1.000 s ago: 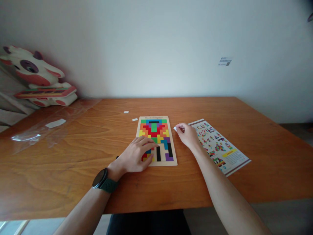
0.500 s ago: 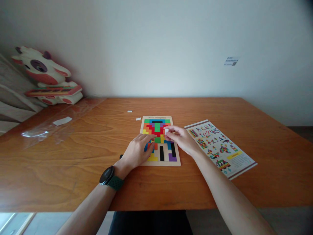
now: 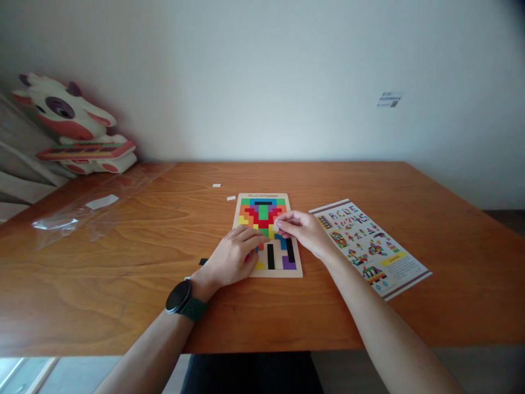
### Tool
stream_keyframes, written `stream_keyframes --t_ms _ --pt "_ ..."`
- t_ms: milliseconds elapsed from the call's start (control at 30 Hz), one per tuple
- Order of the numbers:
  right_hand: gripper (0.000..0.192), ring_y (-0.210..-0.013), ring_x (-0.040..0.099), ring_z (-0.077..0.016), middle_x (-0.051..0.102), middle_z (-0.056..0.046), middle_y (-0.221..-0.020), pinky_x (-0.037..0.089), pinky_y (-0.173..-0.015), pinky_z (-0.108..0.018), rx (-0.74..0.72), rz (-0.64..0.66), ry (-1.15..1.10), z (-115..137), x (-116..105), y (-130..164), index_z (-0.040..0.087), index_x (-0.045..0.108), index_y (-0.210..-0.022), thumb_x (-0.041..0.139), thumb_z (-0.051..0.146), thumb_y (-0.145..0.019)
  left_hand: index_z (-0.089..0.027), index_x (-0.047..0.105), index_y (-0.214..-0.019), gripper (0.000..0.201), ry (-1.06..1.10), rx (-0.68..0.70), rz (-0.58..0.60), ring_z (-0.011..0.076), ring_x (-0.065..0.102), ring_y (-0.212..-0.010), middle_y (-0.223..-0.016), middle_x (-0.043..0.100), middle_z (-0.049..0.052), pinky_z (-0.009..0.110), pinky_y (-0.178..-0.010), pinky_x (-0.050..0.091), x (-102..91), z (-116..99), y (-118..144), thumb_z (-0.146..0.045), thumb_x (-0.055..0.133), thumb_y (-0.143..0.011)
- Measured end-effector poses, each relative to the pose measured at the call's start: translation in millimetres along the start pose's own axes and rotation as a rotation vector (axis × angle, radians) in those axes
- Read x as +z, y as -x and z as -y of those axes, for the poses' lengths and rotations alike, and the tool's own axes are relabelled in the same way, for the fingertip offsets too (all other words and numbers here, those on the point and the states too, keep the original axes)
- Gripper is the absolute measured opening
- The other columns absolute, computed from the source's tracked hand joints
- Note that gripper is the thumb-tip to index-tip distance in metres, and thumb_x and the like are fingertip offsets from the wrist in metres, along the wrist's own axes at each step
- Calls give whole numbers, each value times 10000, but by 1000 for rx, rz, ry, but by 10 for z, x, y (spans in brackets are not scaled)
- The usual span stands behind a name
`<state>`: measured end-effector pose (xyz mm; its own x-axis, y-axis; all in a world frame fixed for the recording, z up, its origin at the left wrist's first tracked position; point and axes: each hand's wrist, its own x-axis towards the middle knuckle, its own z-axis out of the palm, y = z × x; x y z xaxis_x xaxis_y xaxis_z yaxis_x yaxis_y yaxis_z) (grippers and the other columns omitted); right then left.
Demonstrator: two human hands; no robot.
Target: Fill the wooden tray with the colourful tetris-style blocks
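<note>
At the table's left end, a cow toy (image 3: 74, 128) sits beyond a clear plastic bag (image 3: 57, 225). Nearer the middle, the left hand (image 3: 232, 257) lies over the lower left of the puzzle board (image 3: 283, 273), thumb and fingers apart. That board, flat on the table, looks light and stiff, best held level by its rim. Over its right half, a white slip (image 3: 276, 225), probably thin and easiest held by an edge, is pinched in the right hand (image 3: 303, 230). Rightmost lies a picture sheet (image 3: 394, 273).
</note>
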<state>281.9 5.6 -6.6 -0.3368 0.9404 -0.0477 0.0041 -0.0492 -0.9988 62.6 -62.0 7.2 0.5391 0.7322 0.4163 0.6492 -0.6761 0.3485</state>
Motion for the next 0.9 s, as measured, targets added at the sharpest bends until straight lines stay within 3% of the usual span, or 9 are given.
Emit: stream_keyframes --t_ms 300,533,800,900 --pt "207 -683 677 -132 756 -48 -828 554 -580 -235 -21 63 142 41 67 59 182 696 -879 766 362 -802 -206 677 -896 259 -40 -143 -81 204 644 -926 -993 703 54 346 -854 545 25 63 3 -29 505 -818" --pt "226 -735 688 -151 761 -46 -905 555 -604 -254 -59 86 192 28 44 44 211 722 -1005 713 361 -837 -196 675 -941 267 -33 -152 -61 209 637 -954 -1008 703 57 349 -879 541 45 64 9 -29 505 -822" --pt "170 -804 712 -173 771 -49 -882 550 -741 -289 -106 175 340 4 121 83 190 745 -906 728 340 -828 -193 687 -940 238 -47 -221 -49 208 645 -933 -1002 702 62 341 -852 538 56 77 20 -58 514 -848" --pt "187 -779 719 -186 778 -50 -846 550 -708 -291 -65 223 376 20 195 134 188 760 -883 738 364 -823 -199 685 -916 218 -47 -234 -34 201 648 -921 -979 700 56 329 -849 536 69 81 20 -69 522 -851"
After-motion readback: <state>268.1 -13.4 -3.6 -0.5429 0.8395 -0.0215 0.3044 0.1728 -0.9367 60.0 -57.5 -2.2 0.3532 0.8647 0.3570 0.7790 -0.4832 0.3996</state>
